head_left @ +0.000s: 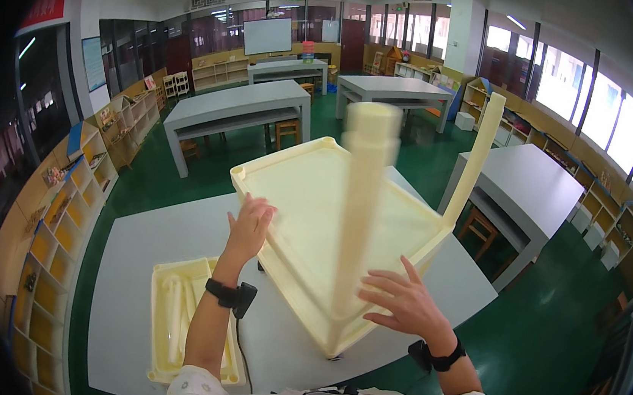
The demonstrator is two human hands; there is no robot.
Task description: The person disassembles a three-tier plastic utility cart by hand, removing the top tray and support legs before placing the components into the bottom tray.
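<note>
A cream plastic shelf panel (294,188) with a raised rim rests tilted over the grey table. One cream pole (476,159) stands up from its right corner. Another pole (362,202), smeared by motion, rises at the corner nearest me. My left hand (251,225) lies against the panel's left rim with its fingers stretched out. Beside the near pole is my right hand (402,301), fingers spread and not wrapped round it; whether the fingertips touch it I cannot tell. The underside of the panel is mostly hidden.
On the grey table (136,249), left of my left forearm, sits a smaller cream tray (154,311) holding pale tube-like parts (177,313). A dark cable (243,346) runs beside it. More grey tables (234,102) stand beyond, and low shelves (49,248) line the left wall.
</note>
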